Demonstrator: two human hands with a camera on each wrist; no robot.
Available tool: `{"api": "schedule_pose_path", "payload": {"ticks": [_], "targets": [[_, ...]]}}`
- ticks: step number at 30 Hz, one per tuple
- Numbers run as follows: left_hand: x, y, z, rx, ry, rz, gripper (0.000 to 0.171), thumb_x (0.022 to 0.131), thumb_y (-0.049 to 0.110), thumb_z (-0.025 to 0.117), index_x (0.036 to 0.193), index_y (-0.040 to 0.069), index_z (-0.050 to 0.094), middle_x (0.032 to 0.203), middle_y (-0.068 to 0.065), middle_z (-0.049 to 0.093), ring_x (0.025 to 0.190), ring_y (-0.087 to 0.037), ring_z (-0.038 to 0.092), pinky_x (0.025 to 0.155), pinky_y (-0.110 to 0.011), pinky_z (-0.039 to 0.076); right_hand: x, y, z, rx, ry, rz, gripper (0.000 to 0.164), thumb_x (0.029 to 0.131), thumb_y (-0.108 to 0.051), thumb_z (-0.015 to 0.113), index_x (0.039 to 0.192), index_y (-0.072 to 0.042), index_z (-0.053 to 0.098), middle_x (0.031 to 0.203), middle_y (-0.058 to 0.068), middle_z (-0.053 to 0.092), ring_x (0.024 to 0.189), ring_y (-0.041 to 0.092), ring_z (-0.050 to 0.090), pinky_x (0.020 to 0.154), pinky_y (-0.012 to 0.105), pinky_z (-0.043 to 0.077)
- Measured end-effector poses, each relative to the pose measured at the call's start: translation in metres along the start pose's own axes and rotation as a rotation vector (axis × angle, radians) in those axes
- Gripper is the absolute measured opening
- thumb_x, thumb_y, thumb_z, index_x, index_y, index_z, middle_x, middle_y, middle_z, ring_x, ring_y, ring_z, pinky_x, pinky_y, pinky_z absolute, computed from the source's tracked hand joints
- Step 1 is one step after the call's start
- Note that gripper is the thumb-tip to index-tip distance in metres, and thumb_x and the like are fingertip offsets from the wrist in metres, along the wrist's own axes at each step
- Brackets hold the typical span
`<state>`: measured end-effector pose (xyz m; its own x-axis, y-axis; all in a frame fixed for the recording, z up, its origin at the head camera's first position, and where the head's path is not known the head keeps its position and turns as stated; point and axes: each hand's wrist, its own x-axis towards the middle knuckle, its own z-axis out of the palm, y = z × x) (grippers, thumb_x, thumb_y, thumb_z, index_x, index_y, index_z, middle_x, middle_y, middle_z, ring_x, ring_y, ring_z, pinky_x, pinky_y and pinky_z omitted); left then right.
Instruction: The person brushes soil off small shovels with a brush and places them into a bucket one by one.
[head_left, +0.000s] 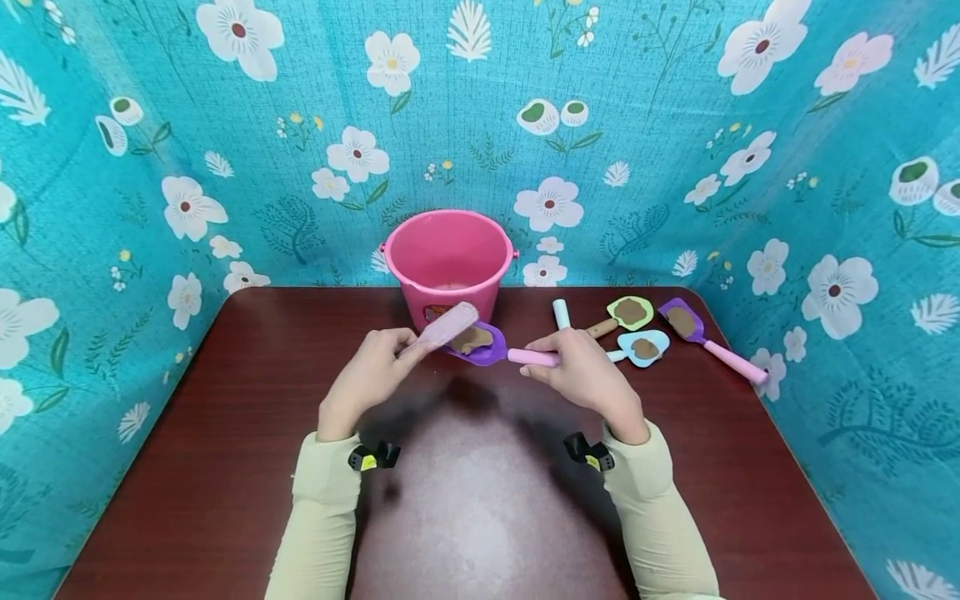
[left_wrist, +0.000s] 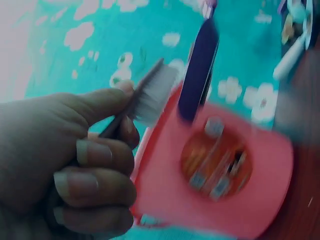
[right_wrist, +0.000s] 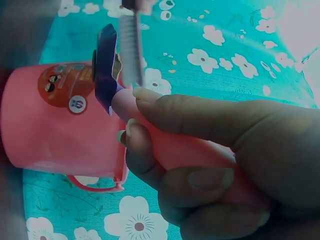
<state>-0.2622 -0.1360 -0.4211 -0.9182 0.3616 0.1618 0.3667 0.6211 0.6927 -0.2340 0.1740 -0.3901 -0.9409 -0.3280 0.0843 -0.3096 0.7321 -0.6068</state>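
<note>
"Brush [head_left: 450, 323] in the left hand [head_left: 369, 375], purple shovel [head_left: 497, 348] in the right hand [head_left: 588, 375]: which step is that?"

"Sweeping the brown clump [head_left: 474, 338] off the blade [left_wrist: 199, 72], I'd judge. Plenty lies on it, so much seems left to do."

"What does the next move call for?"

"Probably holding the shovel steady and stroking the bristles [left_wrist: 152, 102] across the clump. If it should land in the pink bucket [head_left: 480, 305], the blade would have to rise over the rim; it hangs in front of the wall."

"And the fingers?"

"Left fingers and thumb curl round the brush; the right wrap the shovel's pink handle [head_left: 532, 357]. The blade lies beyond the right fingertips, between the 2 hands, the brush head partly covering it from above. Whether they touch, I can't tell."
</note>
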Motion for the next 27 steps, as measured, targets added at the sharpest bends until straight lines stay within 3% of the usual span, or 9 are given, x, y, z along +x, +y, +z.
{"api": "schedule_pose_path", "payload": {"ticks": [5,10,15,27], "targets": [[0.007,0.016,0.025,-0.038,-0.084,0.124,0.021,0.098,0.031,0.069,0.087,0.014,0.066,0.064,0.004,0.048,0.055,-0.01,0.042,0.052,-0.026,0.037,0.0,-0.003,0.001,-0.006,-0.001,0.005,0.033,0.087,-0.023,0.082,0.116,-0.007,0.077,0.087,0.0,0.076,0.07,0.012,0.061,0.067,0.033,0.051],[0.012,0.021,0.041,0.021,-0.114,0.096,0.024,0.096,0.033,0.07,0.084,0.014,0.061,0.063,0.003,0.045,0.056,-0.009,0.04,0.053,-0.025,0.036,0.0,-0.005,-0.001,-0.038,0.01,0.003,0.034,0.085,-0.021,0.083,0.115,-0.006,0.077,0.084,0.0,0.075,0.066,0.012,0.06,0.066,0.033,0.05],[0.012,0.019,0.041,0.068,-0.091,0.043,0.025,0.095,0.035,0.072,0.083,0.015,0.062,0.061,0.002,0.047,0.054,-0.011,0.042,0.051,-0.026,0.038,0.0,-0.005,0.001,-0.053,0.009,0.0,0.03,0.086,-0.021,0.082,0.112,-0.008,0.078,0.083,-0.001,0.075,0.065,0.012,0.058,0.066,0.033,0.05],[0.011,0.007,0.031,0.08,-0.042,0.017,0.028,0.096,0.035,0.071,0.078,0.015,0.06,0.059,0.003,0.044,0.053,-0.01,0.038,0.05,-0.027,0.032,0.001,-0.006,0.005,-0.048,0.0,0.002,0.028,0.086,-0.02,0.082,0.111,-0.009,0.079,0.084,-0.001,0.074,0.065,0.012,0.057,0.064,0.032,0.049]]}}
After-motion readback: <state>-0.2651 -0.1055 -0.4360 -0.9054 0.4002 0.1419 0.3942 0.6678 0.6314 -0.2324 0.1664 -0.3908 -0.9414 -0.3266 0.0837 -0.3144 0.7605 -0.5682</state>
